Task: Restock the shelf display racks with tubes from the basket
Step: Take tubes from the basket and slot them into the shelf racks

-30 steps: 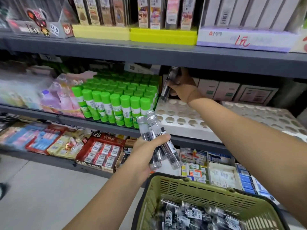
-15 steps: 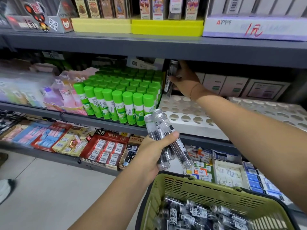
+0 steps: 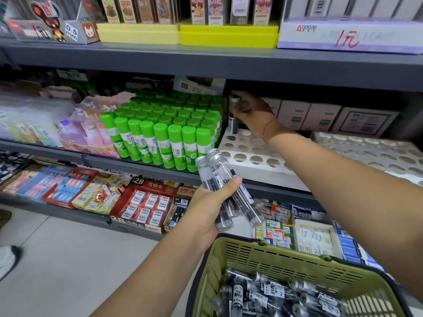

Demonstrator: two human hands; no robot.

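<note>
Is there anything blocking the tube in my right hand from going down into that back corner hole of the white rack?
Nothing visible does. The tube in the right hand stands upright at the white rack's back-left corner, beside the green glue sticks; nearby holes look empty.

A grey display box (image 3: 52, 30) at the top shelf's left end reads "0.5 mm"; the red eraser carton (image 3: 146, 197) on the bottom shelf shows "2B"; green sticks (image 3: 174, 145) read "GLUE STICK".
</note>
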